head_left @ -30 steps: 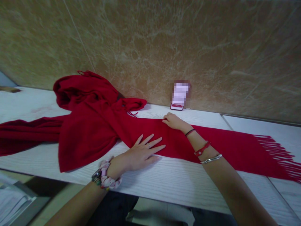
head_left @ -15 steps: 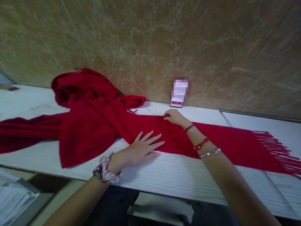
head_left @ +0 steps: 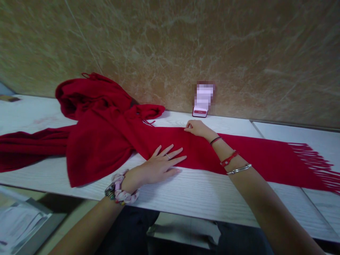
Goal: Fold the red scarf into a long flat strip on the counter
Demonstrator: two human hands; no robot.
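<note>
A long red scarf with a fringed right end lies flat along the white wood-grain table. My left hand rests on its near edge, palm down with the fingers spread. At the far edge, my right hand has its fingers curled in a pinch on the scarf; the fingertips are partly hidden. Toward the left, the scarf meets a bunched heap of red cloth, with a broad folded flap and a gathered length running off to the left.
A phone with a lit, blurred screen leans on the marbled wall. A small brown block sits at the far left. Below the table's front edge, papers lie in a grey tray at the lower left.
The view has shifted slightly, so most things appear a little higher. My right fingertips have shifted slightly at the scarf's far edge; my left hand stays spread in place.
</note>
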